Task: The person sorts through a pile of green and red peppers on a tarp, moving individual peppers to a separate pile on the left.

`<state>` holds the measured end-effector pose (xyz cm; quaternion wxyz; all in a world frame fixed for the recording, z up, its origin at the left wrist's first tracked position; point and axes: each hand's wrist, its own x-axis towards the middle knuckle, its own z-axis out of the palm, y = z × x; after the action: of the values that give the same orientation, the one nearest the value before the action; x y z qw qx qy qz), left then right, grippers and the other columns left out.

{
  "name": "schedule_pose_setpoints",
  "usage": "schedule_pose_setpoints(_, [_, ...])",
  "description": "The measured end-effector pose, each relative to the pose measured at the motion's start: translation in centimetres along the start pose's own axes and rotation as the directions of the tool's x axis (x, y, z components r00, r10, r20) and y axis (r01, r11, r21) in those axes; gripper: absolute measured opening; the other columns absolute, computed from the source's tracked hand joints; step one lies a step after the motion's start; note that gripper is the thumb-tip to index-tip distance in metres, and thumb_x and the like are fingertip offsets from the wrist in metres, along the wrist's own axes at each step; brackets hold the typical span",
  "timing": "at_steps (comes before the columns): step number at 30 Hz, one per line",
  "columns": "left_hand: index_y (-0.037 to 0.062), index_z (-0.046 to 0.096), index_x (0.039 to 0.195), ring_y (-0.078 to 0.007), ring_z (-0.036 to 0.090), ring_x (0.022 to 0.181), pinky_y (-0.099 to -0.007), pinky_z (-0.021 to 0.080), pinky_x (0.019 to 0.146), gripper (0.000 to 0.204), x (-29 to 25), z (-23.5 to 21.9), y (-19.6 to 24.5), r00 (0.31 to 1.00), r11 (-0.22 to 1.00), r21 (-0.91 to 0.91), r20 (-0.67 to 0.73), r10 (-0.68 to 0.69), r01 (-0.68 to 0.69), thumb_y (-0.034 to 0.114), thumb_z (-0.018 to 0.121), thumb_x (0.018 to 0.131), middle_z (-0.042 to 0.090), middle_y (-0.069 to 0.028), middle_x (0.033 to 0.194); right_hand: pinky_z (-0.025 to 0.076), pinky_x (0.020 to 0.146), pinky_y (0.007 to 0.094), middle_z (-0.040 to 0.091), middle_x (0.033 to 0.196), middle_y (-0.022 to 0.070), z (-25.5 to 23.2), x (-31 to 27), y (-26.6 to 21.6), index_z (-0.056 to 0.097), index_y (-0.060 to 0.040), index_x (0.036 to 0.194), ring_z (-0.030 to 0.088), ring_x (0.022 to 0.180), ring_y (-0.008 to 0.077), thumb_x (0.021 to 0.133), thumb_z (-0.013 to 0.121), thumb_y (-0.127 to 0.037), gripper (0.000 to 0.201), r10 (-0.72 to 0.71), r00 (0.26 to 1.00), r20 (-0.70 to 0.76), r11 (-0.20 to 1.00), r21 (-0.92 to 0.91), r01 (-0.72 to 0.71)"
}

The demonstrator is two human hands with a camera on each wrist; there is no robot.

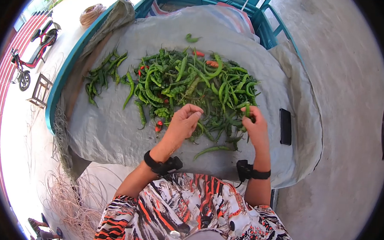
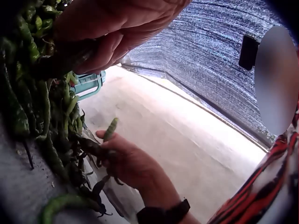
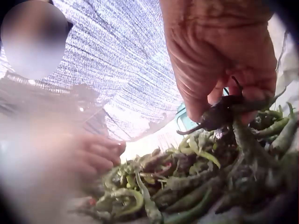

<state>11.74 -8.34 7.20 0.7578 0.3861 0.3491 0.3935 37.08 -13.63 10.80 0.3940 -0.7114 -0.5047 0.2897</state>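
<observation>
A heap of green chili peppers (image 1: 164, 78), mixed with a few red ones, lies on a grey sheet (image 1: 110, 131). My right hand (image 1: 257, 125) grips green peppers at the heap's right edge; one pale green pepper (image 2: 111, 129) sticks up past the thumb. In the right wrist view a dark pepper (image 3: 219, 114) hangs from its fingers, stems outward. The left hand (image 1: 184, 124) is over the heap's near edge, thumb and forefinger brought together. A dark shape (image 2: 60, 63) overlaps its fingers in the left wrist view, and I cannot tell whether they hold it.
A smaller bunch of peppers (image 1: 106, 73) lies left of the heap, and one long pepper (image 1: 212, 151) lies in front. A black phone (image 1: 285, 126) rests at the right. The teal cart frame (image 1: 58, 88) borders the sheet. An electric scooter (image 1: 34, 55) stands beyond.
</observation>
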Motion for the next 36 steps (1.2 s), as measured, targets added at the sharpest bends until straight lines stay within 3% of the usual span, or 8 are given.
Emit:
schedule_pose_setpoints(8, [0.0060, 0.059, 0.112, -0.0014, 0.041, 0.057, -0.0197, 0.031, 0.049, 0.016, 0.6, -0.4, -2.0, 0.991, 0.917, 0.380, 0.093, 0.092, -0.121, 0.016, 0.057, 0.100, 0.051, 0.0054, 0.074, 0.039, 0.070, 0.0223, 0.058, 0.092, -0.0051, -4.3, 1.9, -3.0, 0.064, -0.0061, 0.117, 0.048, 0.078, 0.0043, 0.093, 0.061, -0.009, 0.024, -0.111, 0.985, -0.132, 0.985, 0.117, 0.127])
schedule_pose_setpoints(12, [0.0067, 0.060, 0.113, -0.0020, 0.043, 0.058, -0.0199, 0.034, 0.050, 0.017, -0.1, 0.0, -1.0, 0.992, 0.890, 0.446, 0.121, 0.043, -0.093, 0.016, 0.058, 0.099, 0.054, 0.0044, 0.075, 0.045, 0.080, 0.0291, 0.063, 0.100, 0.0060, -4.2, 5.2, -2.2, 0.064, -0.0098, 0.121, 0.058, 0.086, 0.0161, 0.093, 0.064, -0.014, 0.028, -0.308, 0.925, -0.221, 0.942, -0.206, 0.265])
schedule_pose_setpoints(15, [0.0063, 0.061, 0.112, -0.0024, 0.043, 0.058, -0.0200, 0.034, 0.050, 0.017, -0.3, -0.1, -0.9, 0.993, 0.881, 0.464, 0.106, 0.046, -0.090, 0.016, 0.058, 0.099, 0.054, 0.0039, 0.075, 0.048, 0.082, 0.0342, 0.065, 0.109, 0.0098, -3.8, 8.3, 1.2, 0.062, -0.0128, 0.125, 0.063, 0.089, 0.0252, 0.091, 0.067, -0.015, 0.034, -0.625, 0.749, -0.221, 0.707, -0.568, 0.423])
schedule_pose_setpoints(17, [0.0057, 0.061, 0.112, -0.0027, 0.044, 0.057, -0.0201, 0.035, 0.050, 0.017, -0.3, -0.3, -1.0, 0.994, 0.880, 0.464, 0.092, 0.062, -0.098, 0.016, 0.058, 0.099, 0.054, 0.0035, 0.074, 0.050, 0.081, 0.0385, 0.064, 0.116, 0.0087, -2.6, 8.3, 1.7, 0.061, -0.0131, 0.125, 0.065, 0.090, 0.0278, 0.089, 0.068, -0.015, 0.036, -0.673, 0.652, -0.350, 0.633, -0.729, 0.262])
schedule_pose_setpoints(20, [0.0043, 0.061, 0.110, -0.0044, 0.048, 0.061, -0.0217, 0.037, 0.053, 0.017, -0.3, -0.5, -1.1, 0.995, 0.884, 0.457, 0.065, 0.074, -0.096, 0.015, 0.059, 0.098, 0.056, 0.0023, 0.075, 0.051, 0.077, 0.0435, 0.062, 0.120, 0.0074, -0.8, 6.3, 0.3, 0.059, -0.0145, 0.124, 0.066, 0.089, 0.0301, 0.087, 0.070, -0.015, 0.039, -0.467, 0.800, -0.376, 0.779, -0.604, 0.171])
schedule_pose_setpoints(24, [0.0026, 0.062, 0.109, -0.0069, 0.054, 0.068, -0.0243, 0.041, 0.058, 0.017, -0.5, -0.4, -0.9, 0.997, 0.895, 0.440, 0.048, 0.060, -0.075, 0.013, 0.061, 0.096, 0.058, 0.0010, 0.075, 0.052, 0.070, 0.0460, 0.058, 0.117, 0.0062, 2.4, 3.4, -0.3, 0.058, -0.0166, 0.118, 0.066, 0.087, 0.0326, 0.085, 0.071, -0.015, 0.036, -0.303, 0.953, -0.021, 0.783, -0.576, 0.236])
schedule_pose_setpoints(33, [0.0048, 0.061, 0.113, -0.0036, 0.045, 0.058, -0.0205, 0.036, 0.050, 0.019, -0.9, -0.3, -1.0, 0.997, 0.893, 0.449, 0.076, -0.002, -0.032, 0.018, 0.058, 0.099, 0.055, 0.0026, 0.076, 0.051, 0.068, 0.0458, 0.061, 0.099, 0.0097, 3.9, 4.7, 2.4, 0.057, -0.0145, 0.109, 0.064, 0.087, 0.0356, 0.088, 0.065, -0.011, 0.023, -0.367, 0.930, -0.032, 0.782, -0.551, 0.290])
schedule_pose_setpoints(36, [0.0047, 0.061, 0.113, -0.0036, 0.044, 0.057, -0.0202, 0.036, 0.050, 0.020, -0.9, -0.4, -1.3, 0.997, 0.882, 0.470, 0.077, -0.001, -0.035, 0.017, 0.058, 0.099, 0.056, 0.0024, 0.077, 0.051, 0.067, 0.0420, 0.063, 0.095, 0.0108, 2.9, 5.1, 3.5, 0.059, -0.0092, 0.105, 0.064, 0.083, 0.0322, 0.088, 0.066, -0.010, 0.018, -0.411, 0.912, -0.014, 0.863, -0.327, 0.384])
